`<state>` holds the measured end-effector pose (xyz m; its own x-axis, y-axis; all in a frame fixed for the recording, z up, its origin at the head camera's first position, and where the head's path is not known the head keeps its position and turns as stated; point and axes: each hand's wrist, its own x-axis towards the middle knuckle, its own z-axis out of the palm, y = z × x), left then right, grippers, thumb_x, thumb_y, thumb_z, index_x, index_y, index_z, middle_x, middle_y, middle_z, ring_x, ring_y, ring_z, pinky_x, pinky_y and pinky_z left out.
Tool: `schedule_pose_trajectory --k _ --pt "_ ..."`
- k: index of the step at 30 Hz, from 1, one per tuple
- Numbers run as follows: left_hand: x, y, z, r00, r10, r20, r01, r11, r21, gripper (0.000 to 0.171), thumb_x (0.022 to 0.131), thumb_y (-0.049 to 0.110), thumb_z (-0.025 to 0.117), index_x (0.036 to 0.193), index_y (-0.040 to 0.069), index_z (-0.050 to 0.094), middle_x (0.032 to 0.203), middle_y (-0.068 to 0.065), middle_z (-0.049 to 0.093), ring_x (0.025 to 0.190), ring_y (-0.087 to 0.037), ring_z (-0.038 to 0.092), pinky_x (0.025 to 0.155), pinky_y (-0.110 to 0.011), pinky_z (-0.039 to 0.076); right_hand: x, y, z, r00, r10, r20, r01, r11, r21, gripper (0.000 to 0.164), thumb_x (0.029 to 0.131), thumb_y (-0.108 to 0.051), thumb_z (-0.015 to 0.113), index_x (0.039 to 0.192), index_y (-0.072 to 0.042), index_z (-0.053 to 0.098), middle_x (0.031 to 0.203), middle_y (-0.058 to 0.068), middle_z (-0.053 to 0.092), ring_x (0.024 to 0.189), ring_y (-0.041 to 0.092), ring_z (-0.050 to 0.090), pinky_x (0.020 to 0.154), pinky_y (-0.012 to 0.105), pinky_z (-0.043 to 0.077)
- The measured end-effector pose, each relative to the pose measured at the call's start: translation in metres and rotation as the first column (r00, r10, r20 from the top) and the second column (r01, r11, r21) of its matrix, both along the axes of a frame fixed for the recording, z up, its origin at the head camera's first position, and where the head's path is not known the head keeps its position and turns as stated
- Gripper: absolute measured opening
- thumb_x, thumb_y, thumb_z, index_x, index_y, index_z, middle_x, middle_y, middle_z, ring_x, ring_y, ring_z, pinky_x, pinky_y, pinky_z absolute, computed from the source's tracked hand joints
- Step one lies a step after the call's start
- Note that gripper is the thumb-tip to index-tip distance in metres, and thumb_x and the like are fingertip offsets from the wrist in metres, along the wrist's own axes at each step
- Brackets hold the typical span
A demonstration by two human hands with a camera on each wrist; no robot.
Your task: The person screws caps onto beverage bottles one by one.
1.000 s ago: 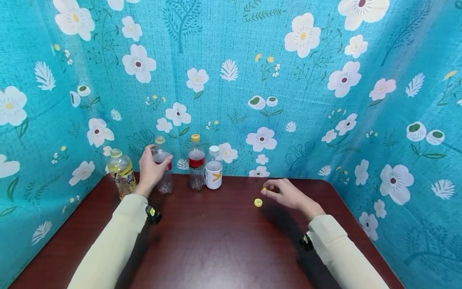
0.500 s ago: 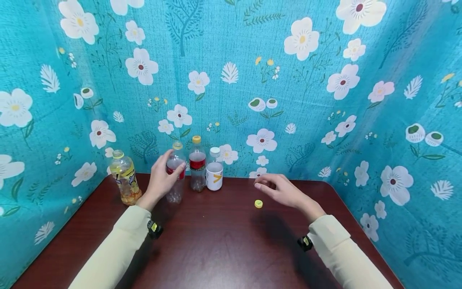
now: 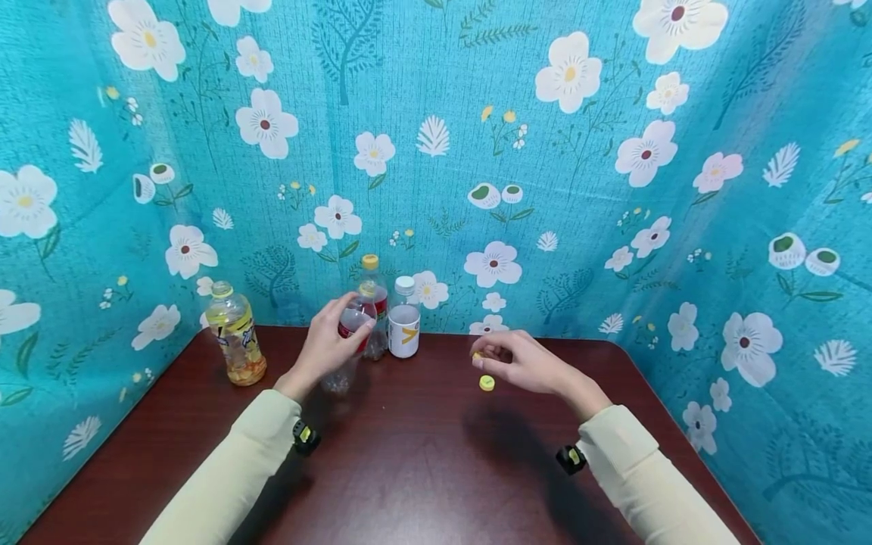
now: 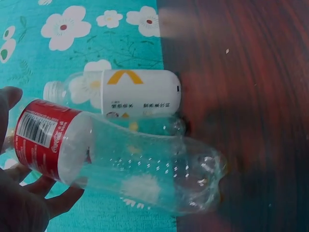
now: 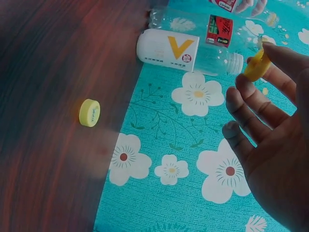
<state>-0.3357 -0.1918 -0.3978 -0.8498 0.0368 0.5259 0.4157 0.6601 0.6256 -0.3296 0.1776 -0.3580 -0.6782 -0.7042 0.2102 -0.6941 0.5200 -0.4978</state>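
Observation:
My left hand (image 3: 322, 347) grips a clear plastic cola bottle (image 4: 130, 157) around its red label, fingers on one side and thumb on the other. In the head view this bottle overlaps a second red-labelled cola bottle (image 3: 370, 262), which wears a yellow-orange cap. Over the right part of the table, my right hand (image 3: 530, 363) pinches a yellow-orange bottle cap (image 5: 258, 65) between thumb and index finger, its other fingers loosely bent. Just below that hand, a paler yellow cap (image 3: 487, 383) lies on the table, with writing on its top.
A white-capped bottle with a white label (image 3: 404, 329) stands beside the second cola bottle. Toward the left table edge is an uncapped bottle with a yellow label (image 3: 234, 333) and some orange-brown contents. A flowered blue curtain (image 3: 436, 189) encloses the dark red table (image 3: 422, 454).
My left hand has carried the cola bottle rightward, from near the yellow-labelled bottle to in front of the capped one. My right hand has lifted its cap and shifted slightly left.

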Motion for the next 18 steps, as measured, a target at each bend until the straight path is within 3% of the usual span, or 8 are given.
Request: schedule_pose_trajectory --k 6,12,18 --pt "0.003 0.009 -0.004 0.999 0.008 -0.035 -0.007 1.0 0.022 0.065 0.093 0.032 0.076 0.148 0.01 0.051 0.14 -0.018 0.057 0.126 -0.037 0.056 0.092 -0.056 0.056 0.0 -0.001 0.001 1.0 -0.008 0.023 0.008 1.0 0.003 0.014 0.101 -0.032 0.066 0.113 -0.027 0.07 0.09 -0.007 0.067 0.075 0.015 0.06 0.069 0.036 0.054" --pt "0.005 0.021 -0.003 0.997 0.004 -0.074 0.0 0.999 0.055 0.057 0.091 0.032 0.078 0.141 0.012 0.059 0.137 -0.016 0.061 0.123 -0.035 0.057 0.098 -0.055 0.052 0.001 -0.001 0.005 0.999 -0.006 0.044 0.006 1.0 -0.006 0.014 0.101 -0.032 0.066 0.114 -0.025 0.069 0.092 -0.004 0.068 0.077 0.016 0.061 0.07 0.04 0.055" --pt "0.01 0.035 -0.003 0.995 -0.034 -0.094 0.036 0.999 0.025 0.052 0.089 0.03 0.08 0.136 0.011 0.064 0.13 -0.01 0.065 0.118 -0.029 0.06 0.097 -0.05 0.051 0.003 0.0 0.006 0.999 0.003 0.051 -0.002 1.0 -0.011 0.016 0.102 -0.031 0.065 0.115 -0.023 0.07 0.093 0.001 0.069 0.076 0.016 0.06 0.069 0.04 0.054"
